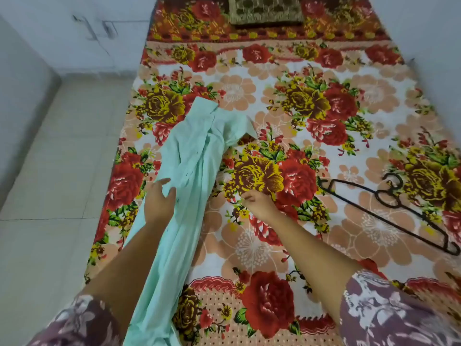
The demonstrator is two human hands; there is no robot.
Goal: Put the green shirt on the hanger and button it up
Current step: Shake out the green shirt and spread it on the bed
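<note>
Green shirt point(189, 156) fabric is touched along its left edge by the left hand point(159, 199), whose fingers are spread and straight rather than curled round the cloth. The right hand point(254, 202) is held just above the bed point(252, 248) to the shirt's right, fingers loosely bent, with nothing seen in it. From the left hand the garment is stretched both ways: its long axis is laid from the near edge of the bed, by the person's body, away toward the far end, where a collar or sleeve is splayed out. It is bunched into a narrow, creased strip of thin, soft, pale mint cloth, not spread flat. The hanger point(381, 196), a dark, thin, rigid frame, is laid flat well apart on the right side, its bar set diagonally, and the right hand is judged the nearer to it. A thick floral blanket is spread beneath everything.
</note>
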